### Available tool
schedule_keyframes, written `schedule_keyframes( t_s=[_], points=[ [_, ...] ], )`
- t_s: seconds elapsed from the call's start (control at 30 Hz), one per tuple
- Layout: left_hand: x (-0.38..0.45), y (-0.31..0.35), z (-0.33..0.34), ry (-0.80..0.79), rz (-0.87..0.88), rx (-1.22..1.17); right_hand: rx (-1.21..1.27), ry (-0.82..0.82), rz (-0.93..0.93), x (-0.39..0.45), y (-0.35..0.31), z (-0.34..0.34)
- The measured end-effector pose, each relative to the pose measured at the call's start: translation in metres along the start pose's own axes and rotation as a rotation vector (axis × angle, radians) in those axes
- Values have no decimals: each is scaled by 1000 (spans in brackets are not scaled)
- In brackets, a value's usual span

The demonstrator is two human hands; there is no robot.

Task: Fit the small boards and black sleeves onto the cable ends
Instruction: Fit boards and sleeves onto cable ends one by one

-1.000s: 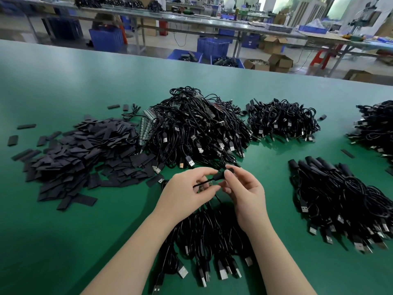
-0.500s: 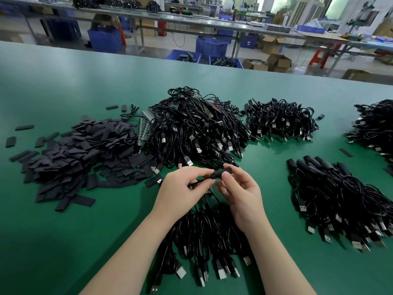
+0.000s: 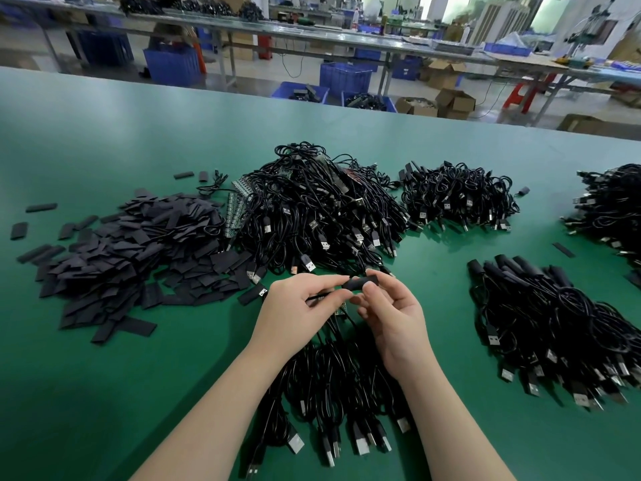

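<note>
Just in front of the central cable heap [image 3: 322, 216], the left hand [image 3: 295, 308] pinches a thin cable [image 3: 321, 297] while the right hand [image 3: 392, 312] pinches a black sleeve [image 3: 360, 282] over its end; a skewed push could snag the sleeve on the board.

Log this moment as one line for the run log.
step: sleeve fitting | left hand: pinches cable | right hand: holds black sleeve at cable end | loose sleeves pile: left on table
</note>
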State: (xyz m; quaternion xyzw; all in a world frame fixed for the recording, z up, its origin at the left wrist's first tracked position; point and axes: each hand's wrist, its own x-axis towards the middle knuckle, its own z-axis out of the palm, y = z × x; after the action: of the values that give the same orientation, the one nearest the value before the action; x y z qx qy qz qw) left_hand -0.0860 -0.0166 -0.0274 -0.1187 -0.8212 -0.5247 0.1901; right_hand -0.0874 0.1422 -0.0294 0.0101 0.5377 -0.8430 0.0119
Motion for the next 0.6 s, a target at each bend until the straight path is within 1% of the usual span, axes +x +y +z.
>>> schedule_keyframes(
  t_s=[0.13, 0.4, 0.6],
  points=[
    [0, 0, 1, 8, -8, 3, -19, 9, -4, -1, 0, 1],
    [-2, -1, 3, 56, -43, 16, -189, 161, -129, -3, 2, 6],
    [-2, -2, 3, 56, -48, 40, -232, 145, -114, -3, 1, 4]
  ],
)
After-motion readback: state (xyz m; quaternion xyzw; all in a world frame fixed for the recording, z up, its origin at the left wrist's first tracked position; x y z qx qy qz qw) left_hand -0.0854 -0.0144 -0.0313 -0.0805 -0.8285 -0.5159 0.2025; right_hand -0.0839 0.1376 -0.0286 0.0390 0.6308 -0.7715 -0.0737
